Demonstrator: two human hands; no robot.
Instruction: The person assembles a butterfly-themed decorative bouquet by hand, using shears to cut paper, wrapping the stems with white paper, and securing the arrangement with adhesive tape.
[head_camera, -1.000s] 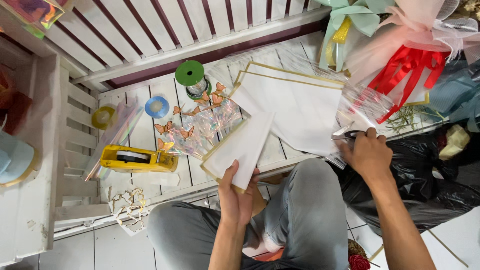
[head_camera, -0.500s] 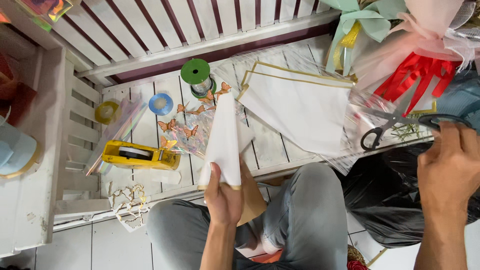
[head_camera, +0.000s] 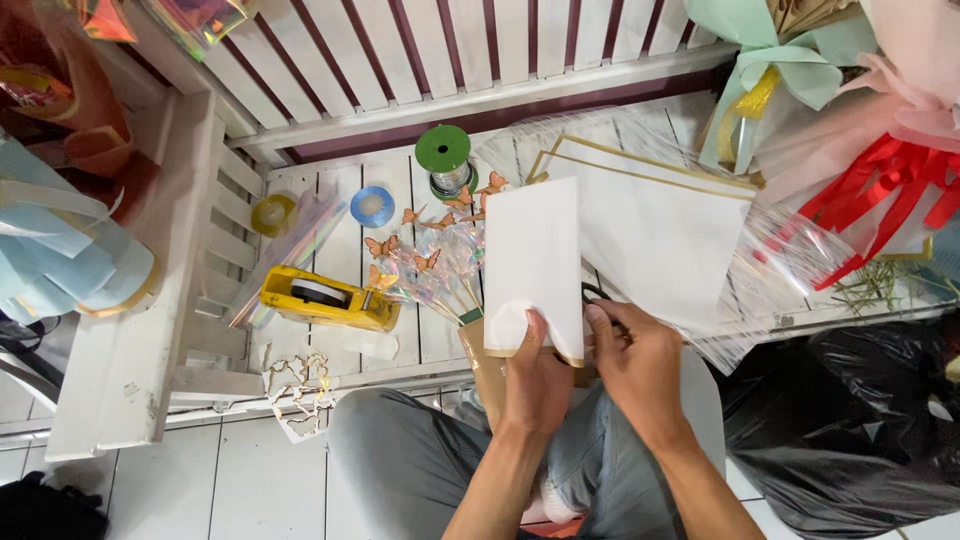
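My left hand (head_camera: 535, 378) pinches the bottom edge of a white paper sheet with a gold rim (head_camera: 532, 262) and holds it upright over my lap. My right hand (head_camera: 638, 352) is next to it at the sheet's lower right corner, closed on black-handled scissors (head_camera: 591, 293). Only a handle loop of the scissors shows; the blades are hidden behind the sheet. Behind the sheet stands a bunch of iridescent butterfly picks (head_camera: 428, 268) in a brown wrap.
On the white slatted bench (head_camera: 130, 380) lie a yellow tape dispenser (head_camera: 322, 297), a green ribbon spool (head_camera: 443, 150), blue (head_camera: 372, 206) and yellow (head_camera: 271, 213) tape rolls, and more gold-rimmed sheets (head_camera: 665, 225) on cellophane. Red ribbon (head_camera: 880, 190) and a black plastic bag (head_camera: 850, 430) are at the right.
My right hand picked up the scissors at the right and brought them left to the sheet. My left hand turned the sheet to face me.
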